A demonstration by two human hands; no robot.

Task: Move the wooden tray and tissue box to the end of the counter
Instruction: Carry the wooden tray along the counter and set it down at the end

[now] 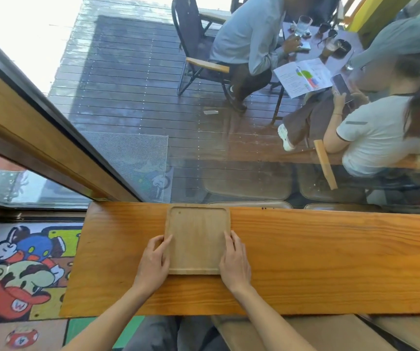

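1. The wooden tray [197,239] lies flat near the left end of the counter [330,262]; we judge it stiff, light, smooth
2. Our left hand [153,262] and right hand [234,259] clasp its side rims, fingers curled on the edges
3. We see no tissue box

Square wooden tray [197,240], empty, flat on counter [330,262]

Pale tan wooden tray [197,239], faint straight grain, sitting on a counter [330,262] of rich orange-brown wood with long wavy grain lines. Down on the left, a cartoon rug [24,269] bursts with red, blue, yellow-green and white, outlined in black. Beyond the glass, dark brown deck boards [127,92] run in stripes, and a grey mat [133,153] lies on them. Far right, a yellow post [373,19].
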